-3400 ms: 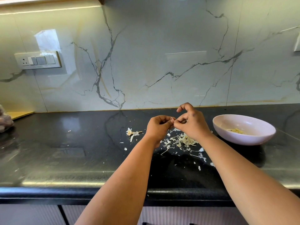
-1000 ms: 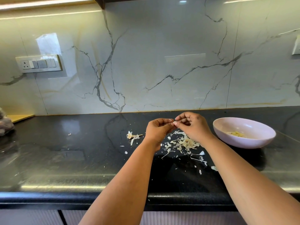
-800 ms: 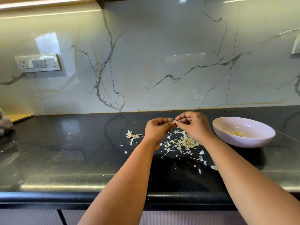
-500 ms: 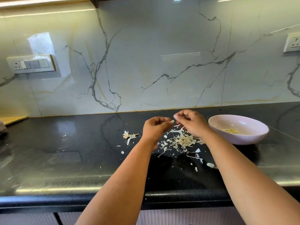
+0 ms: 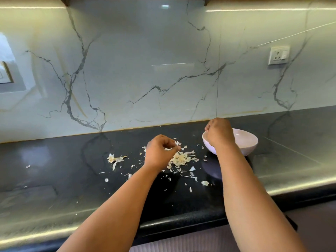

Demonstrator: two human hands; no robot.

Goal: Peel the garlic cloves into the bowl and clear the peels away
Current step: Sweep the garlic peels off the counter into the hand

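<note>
- At the far left edge a switch plate (image 5: 4, 73) is fixed on the white marble wall (image 5: 145, 70), only partly in view.
- The black countertop (image 5: 54, 170) is glossy and carries small pale flakes (image 5: 28, 166) scattered over its left part.
- A small clump of peel (image 5: 113, 158) lies alone, left of the hands, pale cream, with a thin stalk pointing to the right.
- The left hand (image 5: 160, 151) hangs above the counter with its fingers curled in, and the fingertips pinch a thin white bit of peel (image 5: 177, 143).
- Under and just right of this hand lies the main peel pile (image 5: 181, 159): dry, papery, cream and white strips, heaped loosely, with loose pieces spread toward the front edge of the counter.
- The right hand (image 5: 219, 132) is over the left rim of the bowl (image 5: 245, 142), fingers curled together; whether it holds a clove I cannot tell, because the back of the hand hides the fingertips.
- The bowl is white, round and shallow, standing on the counter right of the pile, near it but apart; its inside is mostly hidden by the hand.
- Farther right, a white socket (image 5: 279, 55) sits on the wall.
</note>
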